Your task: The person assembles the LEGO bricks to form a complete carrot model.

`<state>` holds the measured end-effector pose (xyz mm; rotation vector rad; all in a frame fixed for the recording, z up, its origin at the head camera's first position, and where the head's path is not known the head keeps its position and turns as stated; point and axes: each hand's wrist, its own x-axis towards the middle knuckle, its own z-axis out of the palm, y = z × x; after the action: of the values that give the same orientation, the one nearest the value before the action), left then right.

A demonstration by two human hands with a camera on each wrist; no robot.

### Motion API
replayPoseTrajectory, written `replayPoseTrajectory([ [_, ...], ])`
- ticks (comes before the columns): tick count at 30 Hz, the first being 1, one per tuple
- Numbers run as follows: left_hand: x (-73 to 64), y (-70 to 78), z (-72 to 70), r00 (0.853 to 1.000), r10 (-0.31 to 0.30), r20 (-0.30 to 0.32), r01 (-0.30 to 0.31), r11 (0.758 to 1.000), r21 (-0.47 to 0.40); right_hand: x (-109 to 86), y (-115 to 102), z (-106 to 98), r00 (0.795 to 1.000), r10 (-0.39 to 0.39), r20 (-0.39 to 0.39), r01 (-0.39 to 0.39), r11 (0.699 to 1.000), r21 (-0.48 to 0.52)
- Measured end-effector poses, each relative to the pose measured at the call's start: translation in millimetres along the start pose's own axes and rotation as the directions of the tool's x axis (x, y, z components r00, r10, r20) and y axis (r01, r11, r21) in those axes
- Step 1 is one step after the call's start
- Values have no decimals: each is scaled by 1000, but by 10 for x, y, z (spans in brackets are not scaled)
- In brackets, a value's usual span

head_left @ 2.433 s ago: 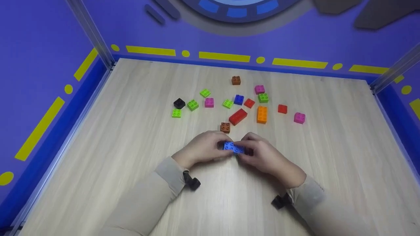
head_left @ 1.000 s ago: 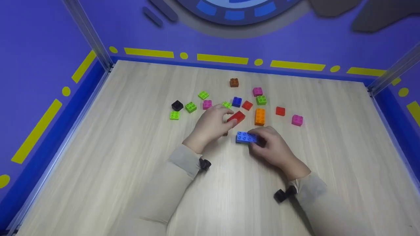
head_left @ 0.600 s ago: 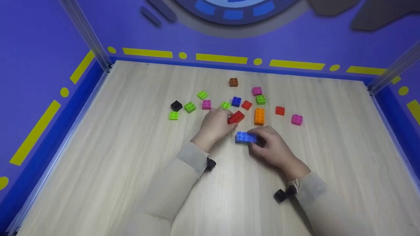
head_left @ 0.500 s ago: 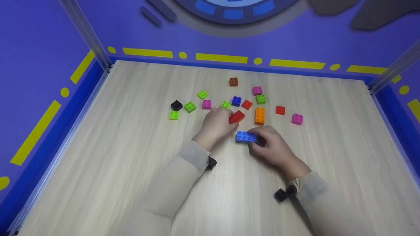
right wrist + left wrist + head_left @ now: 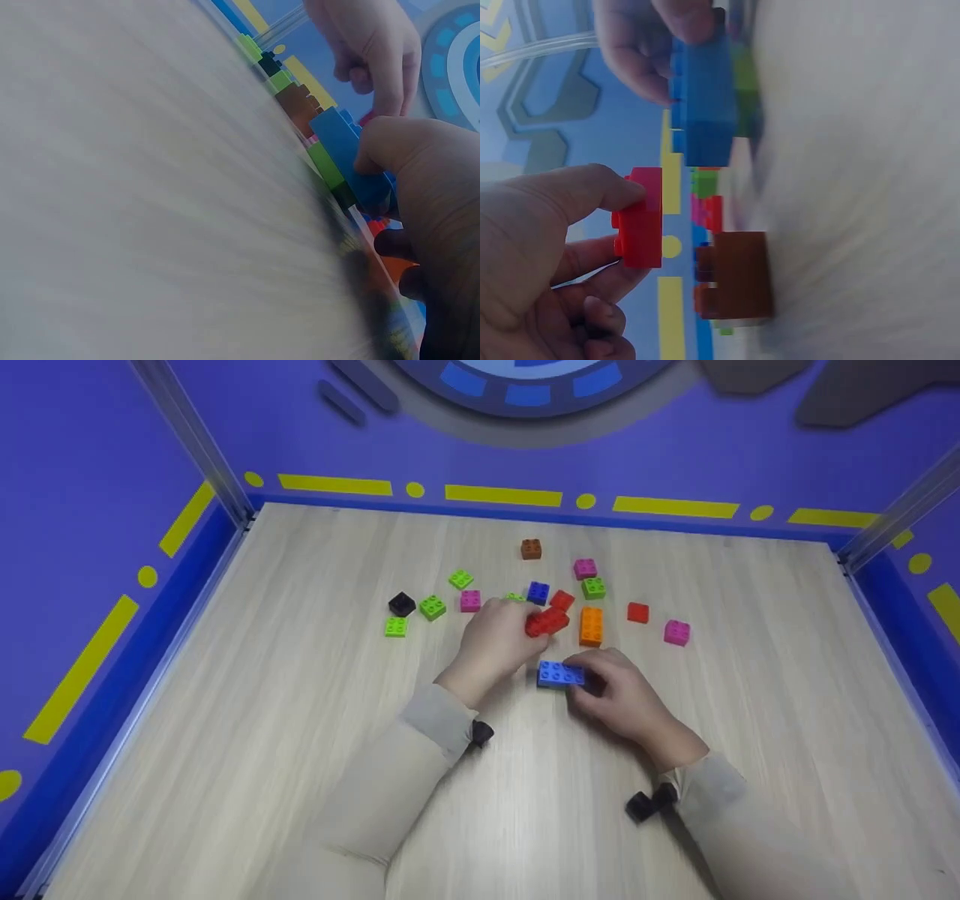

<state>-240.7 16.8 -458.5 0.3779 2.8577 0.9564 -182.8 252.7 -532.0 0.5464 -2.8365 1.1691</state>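
Observation:
In the head view my left hand [image 5: 495, 637] pinches a long red brick [image 5: 547, 622] between thumb and fingers. The left wrist view has this red brick [image 5: 641, 217] raised off the tabletop, its studs toward the palm. My right hand [image 5: 619, 690] grips the right end of a long blue brick [image 5: 556, 673], studs up. A green piece [image 5: 327, 166] sits right under the blue brick in the right wrist view, with a darker part beside it. Closest to the left wrist camera on the table is a brown brick [image 5: 742, 276], hidden behind the left hand in the head view.
An orange brick [image 5: 591, 627] lies just beyond the right hand. Farther back are a dark blue brick [image 5: 538, 592], a flat red brick [image 5: 562, 600] and several green, pink and black ones. Blue panels [image 5: 360, 442] wall the table's back and sides.
My left hand has left the blue brick, reached forward to the long red brick and lifted it. The right hand shifted slightly forward with the blue brick, then stayed nearly still.

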Motion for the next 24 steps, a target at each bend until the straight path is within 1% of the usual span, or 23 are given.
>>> replayPoseTrajectory([
  [4, -111, 7, -108, 998, 55, -25, -56, 998, -40, 14, 2, -19, 1000, 4, 5, -4, 1000, 3],
  [7, -209, -46, -163, 995, 97, -39, -101, 988, -116, 12, -3, -20, 1000, 11, 23, -12, 1000, 11],
  [10, -300, -138, -173, 992, 127, -21, -129, 970, -208, -1, -15, -12, 999, 22, 48, -23, 999, 22],
  [13, -373, -241, -135, 987, 157, 20, -144, 945, -293, -32, -27, 5, 997, 34, 65, -36, 999, 35],
  [16, -394, -316, -76, 980, 194, 32, -170, 919, -356, -46, -27, 0, 997, 38, 69, -41, 998, 42],
  [18, -392, -355, -35, 975, 222, 17, -199, 905, -377, -40, -26, -7, 997, 31, 66, -34, 999, 40],
  [21, -382, -403, 29, 967, 256, -12, -240, 890, -388, -23, -17, -13, 998, 15, 66, -17, 999, 30],
  [24, -373, -435, 94, 959, 284, -28, -270, 872, -409, -17, -5, -16, 998, 2, 59, -3, 1000, 20],
])
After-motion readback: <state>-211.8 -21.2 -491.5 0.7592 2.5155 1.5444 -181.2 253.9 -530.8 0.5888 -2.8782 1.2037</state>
